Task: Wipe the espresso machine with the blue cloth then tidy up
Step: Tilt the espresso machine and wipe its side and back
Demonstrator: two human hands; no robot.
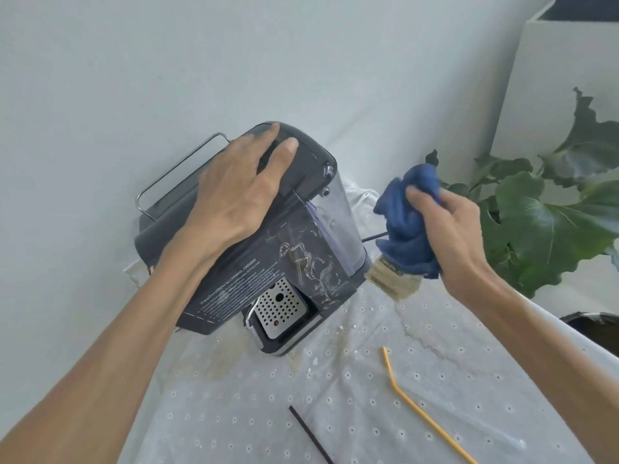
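Soft even daylight, wide-angle edge distortion

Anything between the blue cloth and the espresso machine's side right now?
Nothing visible. The right hand holds the bunched blue cloth in the air just right of the espresso machine, with open space up to its clear water tank. The left hand rests flat on the machine's top, clear of that side.

Domestic room, likely a home. White eyelet tablecloth (pixel 368 396) fills lower frame; leafy houseplant (pixel 549 212) at right. Espresso machine (pixel 234 262) centre.
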